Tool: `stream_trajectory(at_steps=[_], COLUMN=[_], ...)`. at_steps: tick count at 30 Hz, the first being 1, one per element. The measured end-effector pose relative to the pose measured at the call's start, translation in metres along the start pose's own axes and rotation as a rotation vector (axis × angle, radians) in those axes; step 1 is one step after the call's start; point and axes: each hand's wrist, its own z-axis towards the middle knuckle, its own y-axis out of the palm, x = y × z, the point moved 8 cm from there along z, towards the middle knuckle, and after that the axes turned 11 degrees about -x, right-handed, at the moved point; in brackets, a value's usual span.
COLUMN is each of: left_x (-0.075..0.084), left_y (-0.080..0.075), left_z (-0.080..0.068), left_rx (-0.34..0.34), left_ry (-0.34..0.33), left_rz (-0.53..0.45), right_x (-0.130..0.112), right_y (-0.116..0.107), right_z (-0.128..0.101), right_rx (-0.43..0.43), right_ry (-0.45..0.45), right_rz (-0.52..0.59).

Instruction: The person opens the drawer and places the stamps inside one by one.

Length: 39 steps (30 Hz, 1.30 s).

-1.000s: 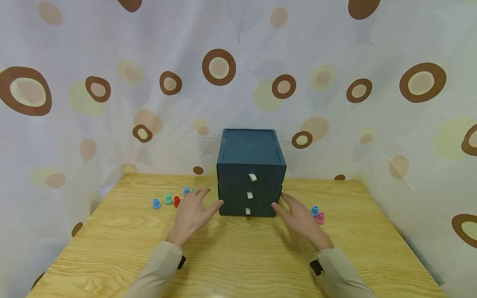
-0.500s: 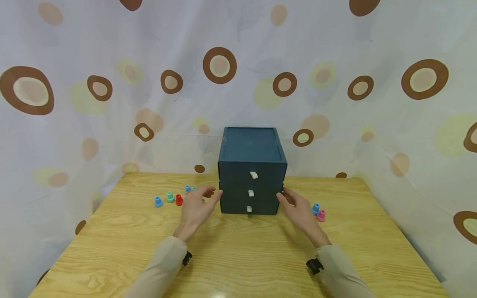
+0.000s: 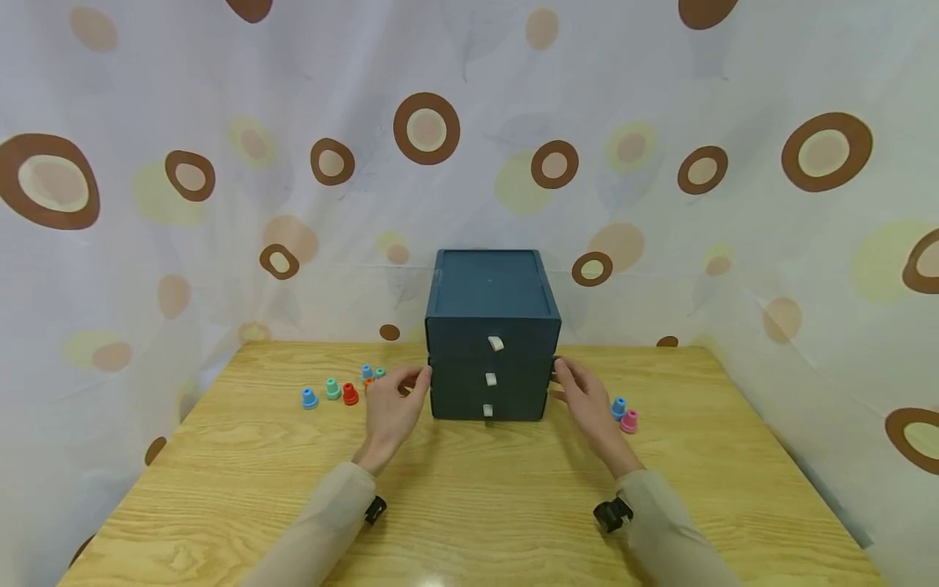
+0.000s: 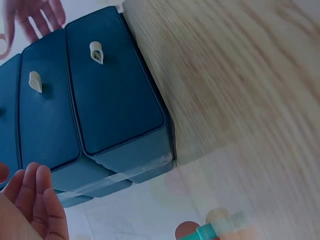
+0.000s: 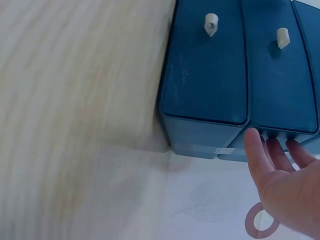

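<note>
A dark blue drawer cabinet (image 3: pixel 490 285) of three stacked drawers stands at the back of the table, each front bearing a small white pull tab (image 3: pixel 495 343). At its left side is my left hand (image 3: pixel 391 414), thumb tip beside the middle drawer's edge; the left wrist view has its loosely bent fingers (image 4: pixel 29 192) next to the side wall. My right hand (image 3: pixel 594 414) is on the opposite side. In the right wrist view its fingertips (image 5: pixel 251 136) are right at the middle drawer's side, under the front edge. Every drawer is closed.
Left of the cabinet lie several small cone-shaped pieces, among them a blue one (image 3: pixel 310 399), a green one (image 3: pixel 333 389) and a red one (image 3: pixel 350 395). To the right are a blue piece (image 3: pixel 619 408) and a pink piece (image 3: pixel 629 421). Patterned curtain (image 3: pixel 469 204) hangs behind.
Both hands have risen slightly along the cabinet's sides. The left fingers have drawn closer to the thumb, and the right thumb has moved from the front to the right edge. The cabinet stays put.
</note>
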Motion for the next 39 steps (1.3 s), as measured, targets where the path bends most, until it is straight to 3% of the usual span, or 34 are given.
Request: stream_trajectory(at_steps=[6,13,18,26,28,35,39], left_x=[0.002,0.008,0.011,0.050,0.052,0.030,0.029], left_y=[0.006,0.014,0.021,0.019,0.021,0.042,0.047], left_z=[0.004,0.007,0.011,0.016,0.017,0.023,0.026], left_rx=[0.008,-0.007,-0.006,-0.019,-0.023,-0.017,-0.022], left_ry=[0.018,0.053,0.040,0.060,0.071,0.105,0.148], left_rz=[-0.096,-0.184,-0.226,-0.267,-0.276,-0.296,-0.314], right_x=[-0.015,-0.033,-0.046,-0.060,-0.062,-0.068,-0.070], right_y=[-0.003,-0.005,-0.009,-0.016,-0.017,-0.020,-0.021], right_z=[0.006,0.013,0.019,0.029,0.031,0.037,0.042], right_rx=[0.039,0.022,0.036,0.050,0.059,0.075,0.025], right_ry=[-0.059,-0.101,-0.124,-0.142,-0.140,-0.145,-0.151], right_rz=[0.050,0.068,0.063,0.067,0.065,0.071,0.102])
